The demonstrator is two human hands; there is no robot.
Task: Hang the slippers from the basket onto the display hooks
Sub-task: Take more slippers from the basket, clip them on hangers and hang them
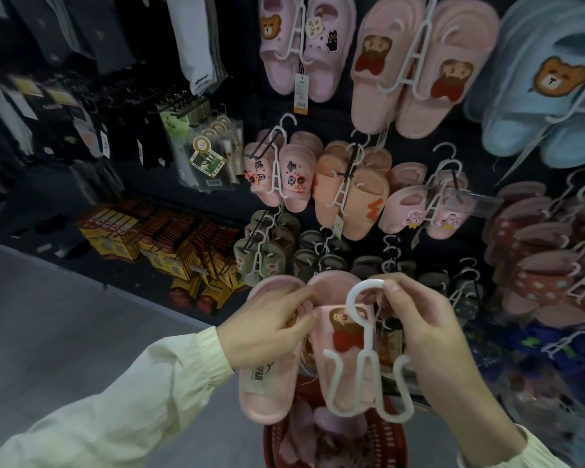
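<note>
Dim overall, brightest on the pink slippers [372, 96] at 1 o'clock. Edges bend and blur, worst from 3 to 5 o'clock.

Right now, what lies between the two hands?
In the head view, a pink slipper and the white hanger: the left hand pinches the slipper, the right hand grips the hanger's hook.

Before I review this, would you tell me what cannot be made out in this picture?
- Basket: head view; contents mostly hidden by the slippers, near side cut off by the bottom edge.
- One slipper's picture: covered by the left hand.
- Hanger, pinched by the right hand: whether its prongs hold the slippers is unclear.
- Price tag: print too small.
</note>
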